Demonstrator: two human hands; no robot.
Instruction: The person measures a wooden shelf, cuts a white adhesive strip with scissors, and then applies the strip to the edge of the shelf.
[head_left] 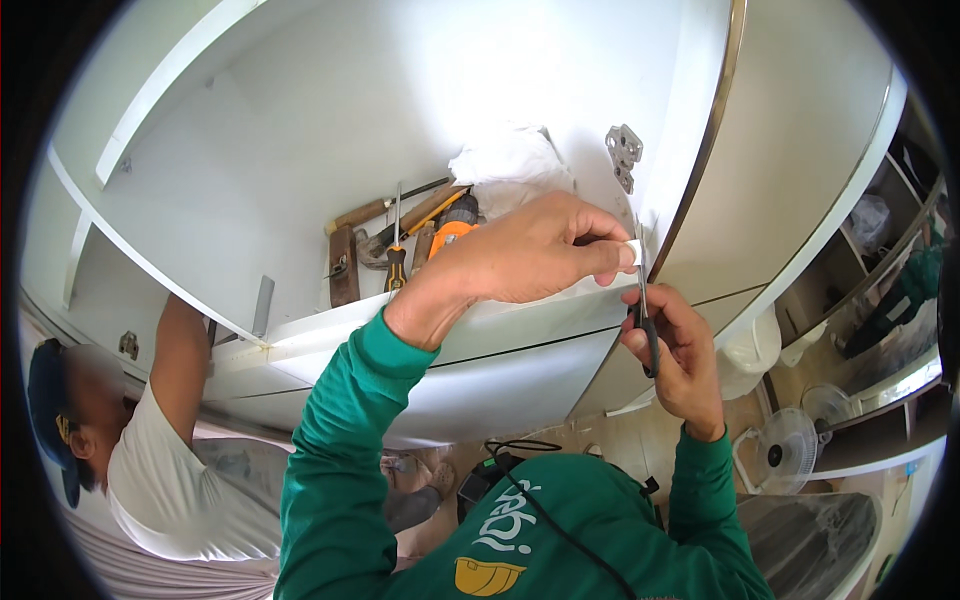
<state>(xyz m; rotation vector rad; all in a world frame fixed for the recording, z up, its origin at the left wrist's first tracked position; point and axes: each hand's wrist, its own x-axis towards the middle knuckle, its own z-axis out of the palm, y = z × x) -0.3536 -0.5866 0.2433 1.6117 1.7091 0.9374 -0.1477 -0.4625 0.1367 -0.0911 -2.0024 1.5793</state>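
Note:
My left hand (540, 250) pinches a small white piece (635, 250) between thumb and fingertips; whether it is paper or plastic I cannot make out. Black-handled scissors (650, 335) are in my right hand (680, 345), fingers closed around the handles. Their blades point up and away from me, right against the white piece. Both hands are above the front edge of a white cabinet compartment. Beyond my left wrist, on the compartment floor, lie a screwdriver (396, 262), a wooden block plane (343, 268), a hammer (375, 248) and an orange-and-black power tool (453, 232), partly hidden.
A crumpled white cloth or bag (512, 158) rests behind the tools. A metal hinge (624, 150) is fixed to the right inner wall, beside an open cabinet door (790, 130). At left, a co-worker (190, 470) reaches into the neighbouring compartment. A white fan (785, 450) stands at lower right.

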